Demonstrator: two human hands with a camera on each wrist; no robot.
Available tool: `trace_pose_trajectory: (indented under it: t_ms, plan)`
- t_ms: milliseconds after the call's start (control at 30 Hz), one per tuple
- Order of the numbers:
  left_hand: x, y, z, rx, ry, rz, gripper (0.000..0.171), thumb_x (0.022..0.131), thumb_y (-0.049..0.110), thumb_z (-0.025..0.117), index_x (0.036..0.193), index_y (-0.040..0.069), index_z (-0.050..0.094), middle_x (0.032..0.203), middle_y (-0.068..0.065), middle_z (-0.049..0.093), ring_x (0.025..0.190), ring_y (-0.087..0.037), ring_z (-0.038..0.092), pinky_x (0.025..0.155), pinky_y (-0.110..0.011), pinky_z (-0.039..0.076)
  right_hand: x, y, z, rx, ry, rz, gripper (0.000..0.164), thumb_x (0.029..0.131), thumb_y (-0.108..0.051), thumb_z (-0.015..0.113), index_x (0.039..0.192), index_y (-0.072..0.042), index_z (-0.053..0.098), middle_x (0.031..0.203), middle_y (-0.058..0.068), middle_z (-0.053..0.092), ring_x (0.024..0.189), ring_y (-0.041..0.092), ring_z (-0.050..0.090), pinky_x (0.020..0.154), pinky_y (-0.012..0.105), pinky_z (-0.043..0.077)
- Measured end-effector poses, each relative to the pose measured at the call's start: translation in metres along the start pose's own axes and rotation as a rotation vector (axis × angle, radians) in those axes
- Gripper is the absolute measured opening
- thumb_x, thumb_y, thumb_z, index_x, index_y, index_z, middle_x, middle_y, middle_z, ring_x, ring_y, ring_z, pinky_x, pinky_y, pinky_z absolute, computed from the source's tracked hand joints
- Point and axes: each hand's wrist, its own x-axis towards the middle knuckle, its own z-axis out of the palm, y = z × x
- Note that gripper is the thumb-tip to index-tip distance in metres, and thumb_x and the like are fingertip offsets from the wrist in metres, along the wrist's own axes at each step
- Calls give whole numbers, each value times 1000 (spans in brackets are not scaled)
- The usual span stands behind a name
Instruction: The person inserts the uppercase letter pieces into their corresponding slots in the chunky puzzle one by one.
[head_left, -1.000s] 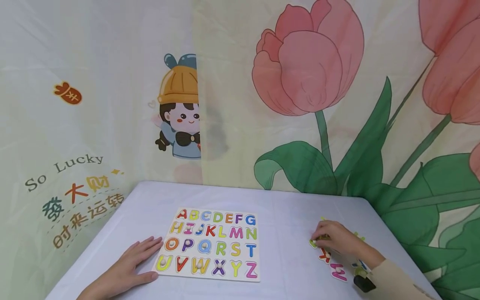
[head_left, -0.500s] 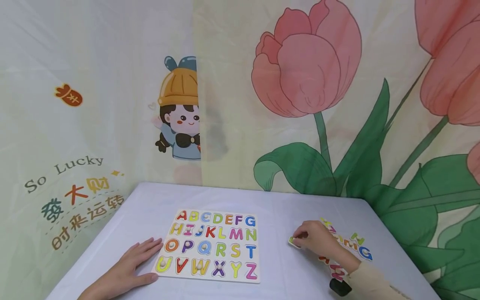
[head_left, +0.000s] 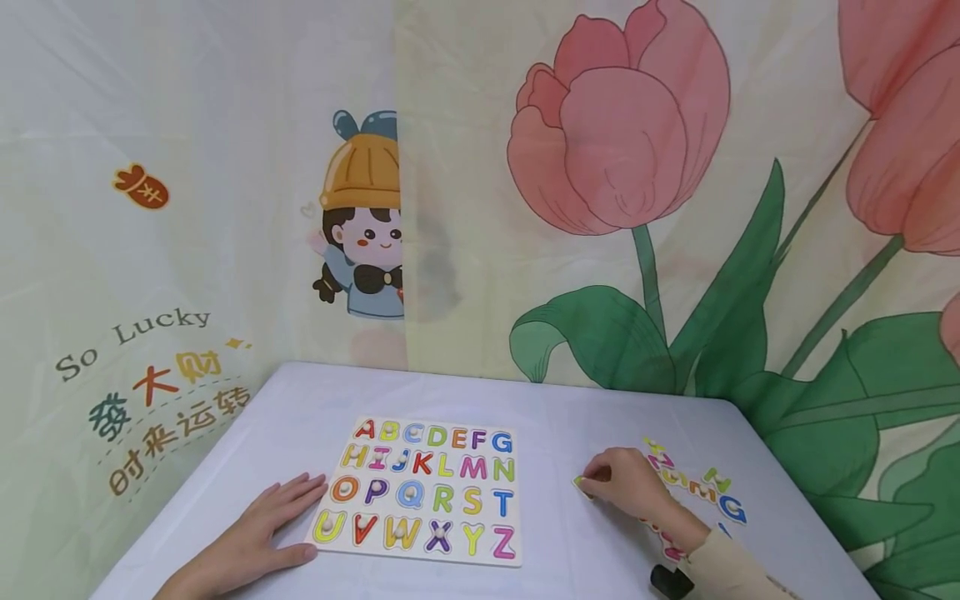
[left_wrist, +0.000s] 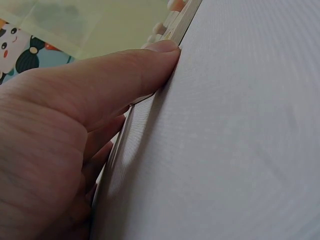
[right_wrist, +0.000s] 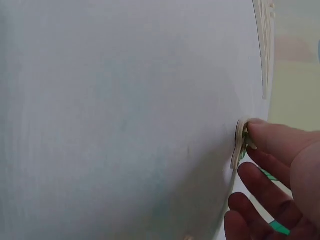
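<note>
A white alphabet board (head_left: 480, 481) lies on the table, its colourful letters in rows, several of them with knobs. At the board's left edge rests my left hand (head_left: 251, 533), fingers extended flat. In the left wrist view its thumb (left_wrist: 150, 60) touches the board's side. To the right of the board, my right hand (head_left: 626, 483) pinches a small green letter piece (head_left: 582, 490) between thumb and fingers. The right wrist view has that letter piece (right_wrist: 238, 145) tilted on edge, close over the tablecloth; fingers hide much of it, and I cannot tell which letter it is.
Loose letter pieces, among them a blue G (head_left: 731, 508) and a green H (head_left: 717, 479), lie right of my right hand, some under the forearm. A black wrist camera (head_left: 671, 581) sits by the sleeve (head_left: 738, 567). A printed curtain (head_left: 457, 333) stands behind the table.
My right hand has carried the green letter piece leftward from the loose pieces, then slowed, with the piece tipped more upright. My left hand has stayed at the board's edge.
</note>
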Motion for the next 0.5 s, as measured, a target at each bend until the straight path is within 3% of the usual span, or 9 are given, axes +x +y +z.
trace_pose_trajectory:
  t_ms: [133,333,500]
  plan:
    - [0,0,0,-2,-7,-15,80,87,52,83,152,13,59,154,-13,58,147,26,6,117,0,-3,1,5,-4,17,-58,-56,11,85,-19,91,90,-22,82,79,-13,65,75,9,55,66,23,49]
    - [-1,-1,2,-15,-26,-46,81,87,56,81,153,16,59,156,-11,58,145,28,5,116,1,-4,4,18,-19,101,-166,-263,19,90,-17,86,108,-15,82,94,-8,71,86,12,62,72,26,56]
    - [0,-1,1,-29,-41,-58,81,87,58,80,153,16,59,156,-10,57,145,27,7,116,0,-4,10,26,-26,133,-241,-305,22,93,-15,84,115,-17,82,103,-7,73,92,12,65,76,24,57]
